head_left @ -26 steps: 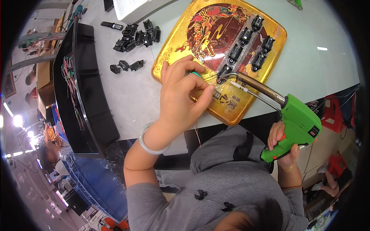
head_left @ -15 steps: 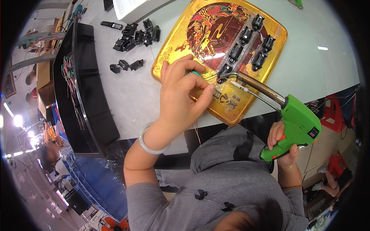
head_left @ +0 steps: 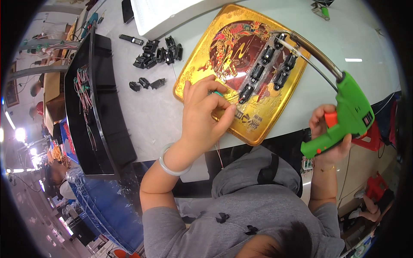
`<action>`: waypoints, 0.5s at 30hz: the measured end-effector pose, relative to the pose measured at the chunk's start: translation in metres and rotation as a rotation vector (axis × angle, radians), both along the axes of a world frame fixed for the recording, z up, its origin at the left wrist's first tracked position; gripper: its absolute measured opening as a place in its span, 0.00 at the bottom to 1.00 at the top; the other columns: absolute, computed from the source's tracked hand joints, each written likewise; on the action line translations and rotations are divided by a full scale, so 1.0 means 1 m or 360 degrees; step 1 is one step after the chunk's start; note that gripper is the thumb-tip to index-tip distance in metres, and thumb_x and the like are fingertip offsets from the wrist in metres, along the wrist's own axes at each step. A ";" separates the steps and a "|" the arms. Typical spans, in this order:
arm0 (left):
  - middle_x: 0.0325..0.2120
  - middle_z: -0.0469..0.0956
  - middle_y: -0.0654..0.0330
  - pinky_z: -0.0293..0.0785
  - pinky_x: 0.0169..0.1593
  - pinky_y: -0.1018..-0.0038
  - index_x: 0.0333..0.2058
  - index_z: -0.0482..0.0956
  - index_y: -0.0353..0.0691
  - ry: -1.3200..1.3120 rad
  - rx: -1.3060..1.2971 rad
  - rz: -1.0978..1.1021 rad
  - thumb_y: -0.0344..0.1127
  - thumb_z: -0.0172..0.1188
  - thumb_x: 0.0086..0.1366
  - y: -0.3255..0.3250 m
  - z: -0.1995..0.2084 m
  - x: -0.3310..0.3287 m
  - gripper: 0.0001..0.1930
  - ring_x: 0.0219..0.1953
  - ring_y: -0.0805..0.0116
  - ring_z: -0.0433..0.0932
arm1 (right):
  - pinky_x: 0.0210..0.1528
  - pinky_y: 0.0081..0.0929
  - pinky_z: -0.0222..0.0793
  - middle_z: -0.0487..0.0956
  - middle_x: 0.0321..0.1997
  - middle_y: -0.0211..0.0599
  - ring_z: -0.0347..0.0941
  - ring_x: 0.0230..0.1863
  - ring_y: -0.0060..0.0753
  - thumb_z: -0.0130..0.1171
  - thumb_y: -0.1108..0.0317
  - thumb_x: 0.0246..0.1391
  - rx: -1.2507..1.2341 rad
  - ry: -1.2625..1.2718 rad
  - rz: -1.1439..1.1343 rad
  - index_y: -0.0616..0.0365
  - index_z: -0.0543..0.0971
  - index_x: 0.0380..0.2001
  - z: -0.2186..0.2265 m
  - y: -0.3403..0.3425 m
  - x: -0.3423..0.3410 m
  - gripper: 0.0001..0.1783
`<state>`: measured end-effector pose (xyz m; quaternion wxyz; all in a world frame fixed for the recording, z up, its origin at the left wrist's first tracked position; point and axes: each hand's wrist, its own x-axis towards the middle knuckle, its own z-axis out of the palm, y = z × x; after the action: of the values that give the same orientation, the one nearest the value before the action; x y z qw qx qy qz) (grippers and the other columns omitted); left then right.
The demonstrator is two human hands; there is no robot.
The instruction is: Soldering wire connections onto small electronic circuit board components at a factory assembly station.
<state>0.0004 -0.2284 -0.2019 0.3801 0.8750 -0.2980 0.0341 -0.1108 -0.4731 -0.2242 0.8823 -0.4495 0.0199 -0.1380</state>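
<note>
Green plastic soldering gun with a bent metal tube [head_left: 355, 105] is in your right hand [head_left: 330, 131], your fingers curled around its handle near the orange trigger; whether that trigger is pressed you cannot tell from here. Its body overlaps the near edge of the pale grey tabletop [head_left: 340, 51], to the right of the gold rectangular tin tray with a dark red round print [head_left: 260, 131], and its tube arches over the tray's upper right edge, ending near the farthest of the small black plastic modules [head_left: 257, 74] lined up there. Your left hand [head_left: 204, 112] is above the tray's lower left edge, thumb and forefinger pinching thin wires [head_left: 232, 97] beside the nearest module, the other fingers loosely bent. Your tray's near corner sits close to the table's front edge. A broad stretch of bare tabletop opens on your right, past the tray. Your left side is tighter: loose black plastic parts [head_left: 149, 58] and a long black plastic housing [head_left: 103, 103] take up that side, and a white box [head_left: 165, 19] borders the far edge.
</note>
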 end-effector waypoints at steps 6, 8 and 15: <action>0.31 0.71 0.59 0.54 0.50 0.61 0.17 0.72 0.38 -0.0014 0.0017 0.0010 0.27 0.61 0.43 0.000 0.001 -0.002 0.05 0.46 0.55 0.68 | 0.43 0.27 0.59 0.66 0.45 0.44 0.64 0.42 0.32 0.43 0.44 0.48 0.0244 -0.0115 0.0118 0.68 0.61 0.50 0.000 -0.001 0.040 0.38; 0.31 0.70 0.60 0.51 0.52 0.57 0.16 0.71 0.39 -0.0015 0.0001 0.0000 0.28 0.61 0.43 0.000 0.001 -0.002 0.06 0.46 0.55 0.67 | 0.42 0.26 0.59 0.66 0.45 0.44 0.64 0.40 0.31 0.43 0.44 0.48 0.0296 -0.0144 0.0134 0.69 0.61 0.50 -0.006 -0.001 0.044 0.37; 0.31 0.69 0.61 0.52 0.49 0.57 0.16 0.70 0.40 -0.0041 -0.0021 -0.0036 0.28 0.62 0.43 0.000 0.002 0.001 0.07 0.46 0.54 0.67 | 0.39 0.22 0.57 0.66 0.44 0.43 0.62 0.34 0.27 0.45 0.47 0.49 0.0500 -0.0097 0.0126 0.69 0.61 0.50 -0.006 -0.003 0.048 0.35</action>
<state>0.0015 -0.2283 -0.1998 0.3823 0.8685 -0.3126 0.0429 -0.0630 -0.4763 -0.2302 0.9467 -0.3020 -0.0034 -0.1120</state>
